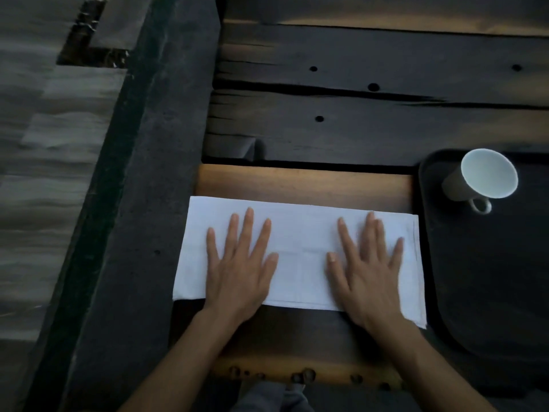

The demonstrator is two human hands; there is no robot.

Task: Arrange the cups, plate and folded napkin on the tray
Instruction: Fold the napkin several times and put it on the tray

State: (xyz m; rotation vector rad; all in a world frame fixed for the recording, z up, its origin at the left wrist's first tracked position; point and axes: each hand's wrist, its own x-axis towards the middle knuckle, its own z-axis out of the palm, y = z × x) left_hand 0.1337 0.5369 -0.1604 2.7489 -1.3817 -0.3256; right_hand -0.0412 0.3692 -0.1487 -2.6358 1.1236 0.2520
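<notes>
- The white cloth napkin [300, 233], folded into a long rectangle, lies at lower middle of the frame on the dark wooden plank tabletop [356, 129], so it's not on the tray yet.
- Left hand [240, 272] and right hand [368, 275] both lie flat on it, fingers [248, 227] spread and pressing, nothing pinched.
- Risk one, imo: lift it from one end and the layers flop open, since it's just soft cloth.
- Its right edge sits right at the rim of the black rounded plastic tray [427, 185]. I can't tell if it overlaps. Sliding it sideways could bunch it against that rim.
- The white ceramic handled cup [487, 173] stands upright at the tray's upper left corner, mid right of the frame. A careless right-hand swing could tip it.
- No plate or second cup in view.
</notes>
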